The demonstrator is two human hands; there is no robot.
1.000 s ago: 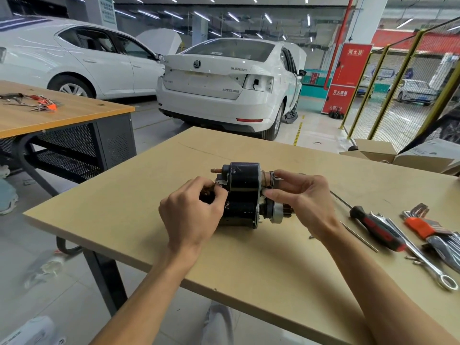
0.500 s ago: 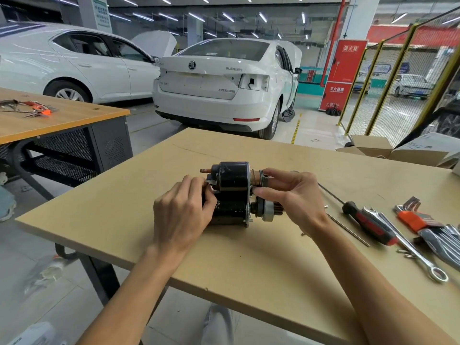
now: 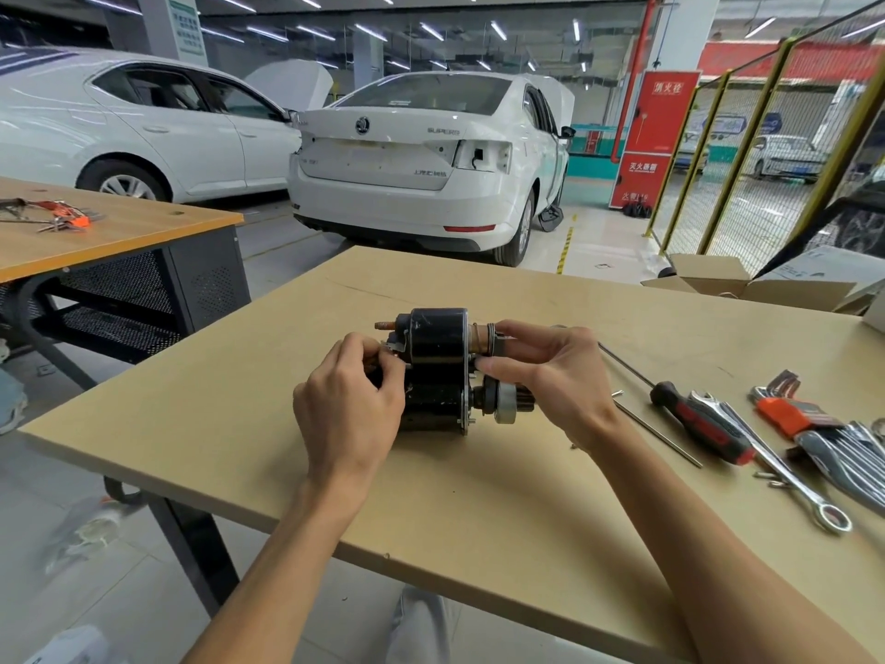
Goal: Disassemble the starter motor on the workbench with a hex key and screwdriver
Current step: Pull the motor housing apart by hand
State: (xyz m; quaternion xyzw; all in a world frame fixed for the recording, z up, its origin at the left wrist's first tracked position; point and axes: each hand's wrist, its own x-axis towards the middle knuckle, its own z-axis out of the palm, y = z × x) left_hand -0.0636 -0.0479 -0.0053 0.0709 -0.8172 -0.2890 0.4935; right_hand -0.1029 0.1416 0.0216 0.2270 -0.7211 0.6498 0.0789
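Gripping the black cylindrical metal starter motor [image 3: 438, 371] at centre frame on the tan wooden worktop [image 3: 479, 496], as half a second earlier: left hand [image 3: 347, 404] curled round its left terminal end, right hand [image 3: 546, 371] pinching the coppery plunger end. Hardly shifted, so still hand-loosening, probably; red-and-black-handled screwdriver [image 3: 694, 421] idle at right.

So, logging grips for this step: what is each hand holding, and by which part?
Both hold the starter motor: left hand pinches its terminal end, right hand pinches the plunger end beside the solenoid.
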